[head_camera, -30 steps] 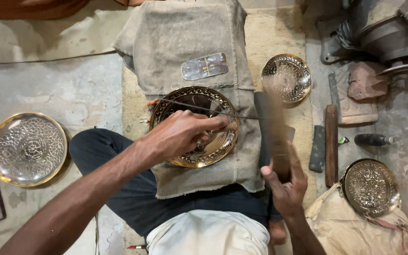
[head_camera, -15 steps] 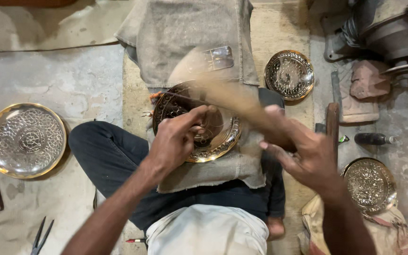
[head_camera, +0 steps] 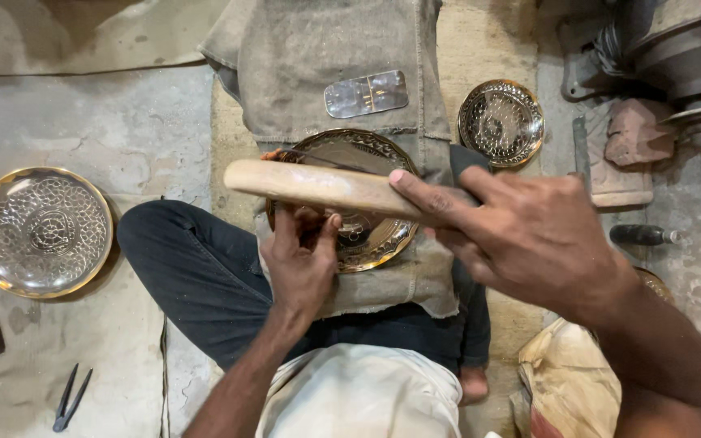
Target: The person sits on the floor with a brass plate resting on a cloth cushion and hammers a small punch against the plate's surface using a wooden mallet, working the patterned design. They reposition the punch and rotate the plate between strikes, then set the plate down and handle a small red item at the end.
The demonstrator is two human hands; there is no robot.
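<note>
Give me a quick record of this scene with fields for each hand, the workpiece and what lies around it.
Left hand: left hand on the engraved brass plate, pinching a thin tool
Right hand: right hand gripping a wooden stick above the plate
Support: cloth over the lap
Left floor: large plate, pincers
Upper right: small plate

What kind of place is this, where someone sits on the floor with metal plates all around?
Likely a metal-engraving craft workshop: patterned brass plates lie on the floor, the right hand holds a wooden mallet, and a dark machine stands nearby.

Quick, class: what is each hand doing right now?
Left hand: closed on a thin tool, resting on the brass plate.
Right hand: closed around a wooden mallet.
</note>
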